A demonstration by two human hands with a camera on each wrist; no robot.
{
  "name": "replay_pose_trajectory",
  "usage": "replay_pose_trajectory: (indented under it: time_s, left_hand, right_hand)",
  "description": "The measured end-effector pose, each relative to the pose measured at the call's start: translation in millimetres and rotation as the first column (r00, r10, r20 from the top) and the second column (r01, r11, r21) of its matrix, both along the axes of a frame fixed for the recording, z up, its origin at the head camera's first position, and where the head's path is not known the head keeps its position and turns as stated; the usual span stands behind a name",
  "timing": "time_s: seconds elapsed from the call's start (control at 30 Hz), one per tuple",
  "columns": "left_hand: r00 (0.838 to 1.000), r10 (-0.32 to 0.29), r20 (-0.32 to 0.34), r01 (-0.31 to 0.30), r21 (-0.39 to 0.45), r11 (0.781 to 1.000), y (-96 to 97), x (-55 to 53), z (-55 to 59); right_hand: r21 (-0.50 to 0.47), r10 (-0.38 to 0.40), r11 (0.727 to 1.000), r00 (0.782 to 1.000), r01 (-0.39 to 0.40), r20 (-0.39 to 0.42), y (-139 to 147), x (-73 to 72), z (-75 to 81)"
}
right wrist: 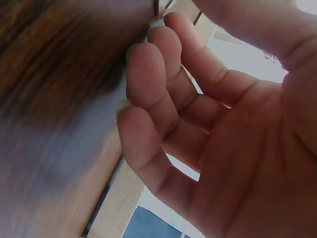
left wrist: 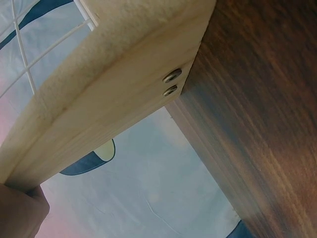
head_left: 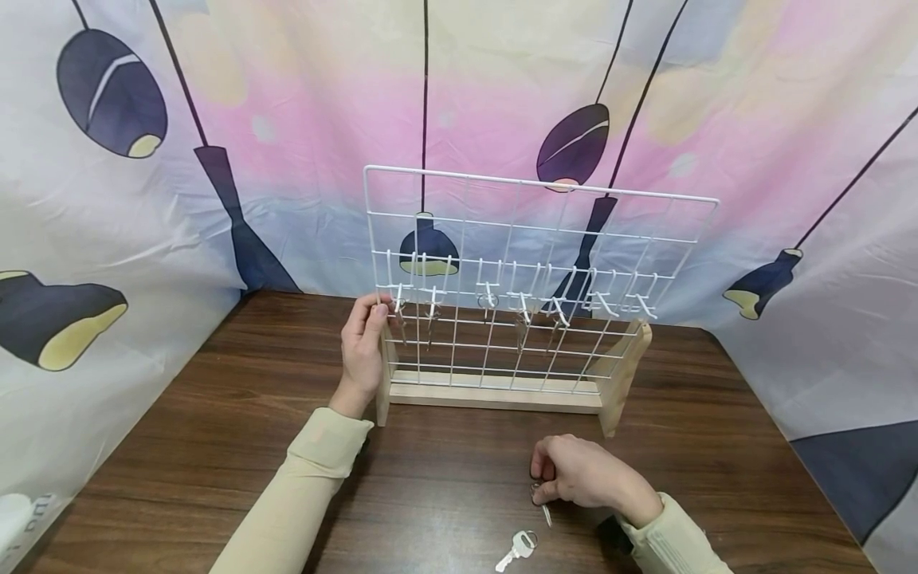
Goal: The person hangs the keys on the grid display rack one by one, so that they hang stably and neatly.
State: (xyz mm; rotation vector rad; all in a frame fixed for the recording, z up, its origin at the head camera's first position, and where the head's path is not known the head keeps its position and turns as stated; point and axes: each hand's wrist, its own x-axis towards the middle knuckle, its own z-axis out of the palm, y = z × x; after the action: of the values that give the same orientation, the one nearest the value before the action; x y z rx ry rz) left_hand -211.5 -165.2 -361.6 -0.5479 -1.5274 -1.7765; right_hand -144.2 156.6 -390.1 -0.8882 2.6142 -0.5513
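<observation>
My left hand (head_left: pixel 362 347) grips the left wooden side post (head_left: pixel 384 387) of a white wire rack near its top. In the left wrist view, part of that hand (left wrist: pixel 20 213) shows at the post's end. In front of the rack, low over the table, my right hand (head_left: pixel 591 476) pinches a small key (head_left: pixel 547 516) by its ring, the blade pointing down. Its curled fingers (right wrist: pixel 146 74) fill the right wrist view, with the key hidden there. A second silver key (head_left: pixel 518 548) with a ring lies flat on the table, just nearer to me.
White hooks (head_left: pixel 524 306) line the rack's wire grid, and several carry keys. A wooden bar (head_left: pixel 495 396) joins the two side posts at the bottom. Patterned cloth (head_left: pixel 323 104) hangs behind the brown table (head_left: pixel 237 430). Something white with lettering (head_left: pixel 29 518) shows at the lower left.
</observation>
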Motion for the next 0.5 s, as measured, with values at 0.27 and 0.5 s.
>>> replay_pose_trajectory:
  time_s: [0.27, 0.5]
  left_hand:
    - [1.000, -0.010, 0.001, 0.010, 0.002, 1.000, -1.0, -1.6, -1.0]
    - [1.000, -0.017, -0.001, 0.017, 0.002, 1.000, -0.9, -0.3, -0.8]
  right_hand:
    - [-0.011, 0.041, 0.999, 0.999, -0.041, -0.006, 0.2, 0.2, 1.8]
    - [-0.012, 0.061, 0.998, 0.998, -0.061, 0.001, -0.4, -0.6, 1.1]
